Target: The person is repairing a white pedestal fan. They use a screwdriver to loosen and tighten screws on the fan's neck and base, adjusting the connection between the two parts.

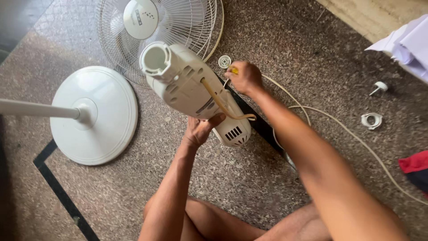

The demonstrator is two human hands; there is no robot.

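A cream fan motor housing (187, 85) stands tilted on the stone floor, its round neck socket facing up. My left hand (199, 130) grips its lower side, thumb against the casing by the beige power cord (223, 105). My right hand (244, 76) reaches past the housing and is closed on a small yellow-handled tool (233, 70), close to a white round plastic nut (224, 61) on the floor.
A wire fan guard with white hub (156, 27) lies behind the housing. The round white fan base with its pole (96, 116) lies at left. A white screw knob (379, 87) and white ring part (371, 120) sit right, near papers (408, 44) and red cloth (414, 163).
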